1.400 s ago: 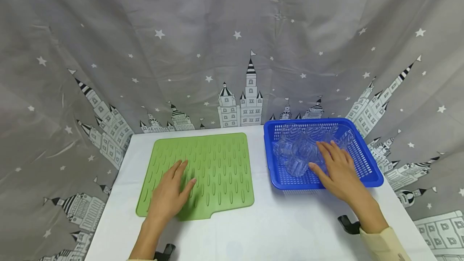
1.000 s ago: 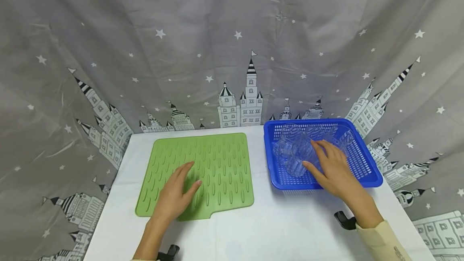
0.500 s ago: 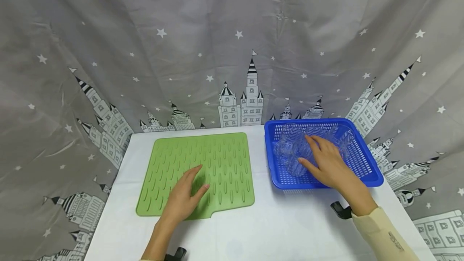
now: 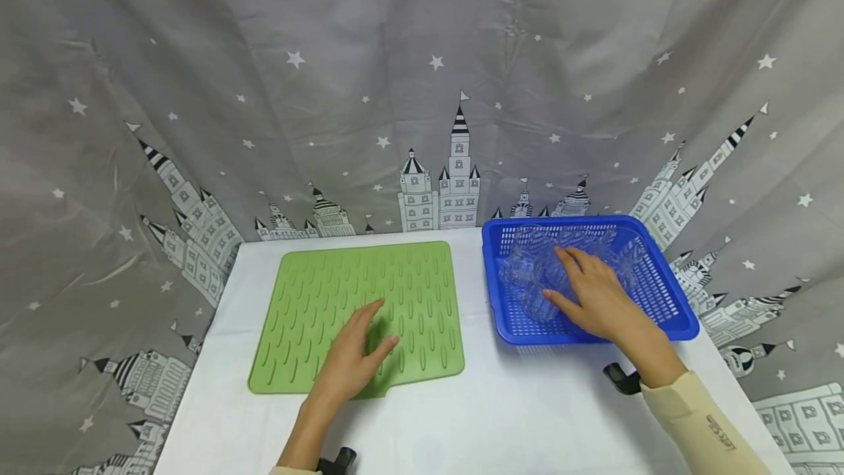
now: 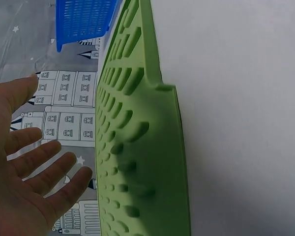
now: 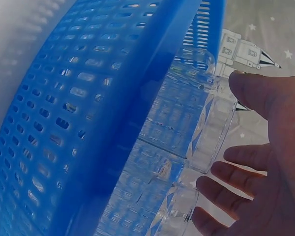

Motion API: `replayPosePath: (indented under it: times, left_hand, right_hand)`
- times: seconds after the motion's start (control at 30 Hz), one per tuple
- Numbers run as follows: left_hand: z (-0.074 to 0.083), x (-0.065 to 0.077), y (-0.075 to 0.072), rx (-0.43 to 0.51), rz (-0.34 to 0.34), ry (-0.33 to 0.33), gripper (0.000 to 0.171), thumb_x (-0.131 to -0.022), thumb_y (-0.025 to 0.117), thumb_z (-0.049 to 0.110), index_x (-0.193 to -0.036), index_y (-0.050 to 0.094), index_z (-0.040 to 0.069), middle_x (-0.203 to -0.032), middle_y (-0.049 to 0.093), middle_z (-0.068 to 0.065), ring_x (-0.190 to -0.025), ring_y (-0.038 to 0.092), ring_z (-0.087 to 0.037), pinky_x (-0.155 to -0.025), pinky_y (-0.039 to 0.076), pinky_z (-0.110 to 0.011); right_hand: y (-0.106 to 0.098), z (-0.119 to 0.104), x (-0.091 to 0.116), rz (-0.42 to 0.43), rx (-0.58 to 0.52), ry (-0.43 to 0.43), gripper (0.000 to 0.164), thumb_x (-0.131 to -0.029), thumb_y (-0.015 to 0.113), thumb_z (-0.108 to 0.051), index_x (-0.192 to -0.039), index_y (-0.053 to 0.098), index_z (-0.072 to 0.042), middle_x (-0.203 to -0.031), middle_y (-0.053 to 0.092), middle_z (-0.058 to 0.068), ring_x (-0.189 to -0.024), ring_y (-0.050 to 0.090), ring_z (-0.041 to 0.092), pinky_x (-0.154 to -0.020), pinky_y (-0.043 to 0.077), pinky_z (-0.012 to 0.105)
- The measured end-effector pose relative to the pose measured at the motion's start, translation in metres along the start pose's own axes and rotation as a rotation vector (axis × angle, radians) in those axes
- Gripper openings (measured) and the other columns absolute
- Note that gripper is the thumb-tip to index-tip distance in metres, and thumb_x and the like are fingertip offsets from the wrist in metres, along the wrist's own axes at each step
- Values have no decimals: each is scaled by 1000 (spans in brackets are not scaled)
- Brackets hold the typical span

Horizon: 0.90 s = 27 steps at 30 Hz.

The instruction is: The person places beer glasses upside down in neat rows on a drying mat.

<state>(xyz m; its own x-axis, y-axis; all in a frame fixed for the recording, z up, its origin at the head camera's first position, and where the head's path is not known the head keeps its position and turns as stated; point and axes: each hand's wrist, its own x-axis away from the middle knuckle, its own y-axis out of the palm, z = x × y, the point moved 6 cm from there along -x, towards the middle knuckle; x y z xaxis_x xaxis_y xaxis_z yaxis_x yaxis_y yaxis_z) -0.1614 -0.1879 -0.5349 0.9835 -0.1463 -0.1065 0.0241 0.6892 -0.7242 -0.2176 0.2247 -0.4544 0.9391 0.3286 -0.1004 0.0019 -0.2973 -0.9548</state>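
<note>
My right hand hovers over the front of a blue plastic basket, thumb and fingers spread apart. Several clear cups lie inside, some hidden beneath this hand. From the right wrist, the thumb and fingertips are close to the rim of a clear cup; whether they touch it cannot be told. Its fingers are loosely bent and grip nothing. To the left, my left hand is above a green ridged mat, fingers relaxed, holding nothing. In the left wrist view the left hand is apart from the mat.
A white table carries both the mat and the basket, with a gap between them. Behind stands a grey curtain printed with castles and stars. Black straps' ends show near the wrists.
My left hand has drifted to the right above the mat. The right hand has moved left over the cups, then stayed nearly still. Basket, cups and mat stay in place.
</note>
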Motion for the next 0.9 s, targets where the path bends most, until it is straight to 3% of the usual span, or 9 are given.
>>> replayPosePath:
  times: [0.23,0.4,0.9]
  left_hand:
    - [5,0,8,7,-3,6,76,-102,74,43,-166,41,19,-167,50,-11,-153,50,-40,-124,44,-64]
    - [9,-1,10,-1,7,23,76,-102,75,42,-166,41,20,-166,50,-11,-152,51,-40,-124,45,-63]
    - [13,-3,16,16,-27,5,76,-103,72,47,-167,40,24,-167,50,-6,-153,51,-36,-124,46,-61]
  right_hand:
    - [1,-2,-2,10,35,-23,78,-104,71,-40,-161,41,4,-157,50,30,-140,46,53,-114,41,78]
    - [1,-2,-4,39,60,-35,77,-102,73,-42,-157,47,5,-152,54,30,-136,48,52,-115,39,75]
    - [2,1,-10,-10,70,-10,82,-100,74,-49,-156,48,5,-147,60,30,-137,54,52,-116,37,72]
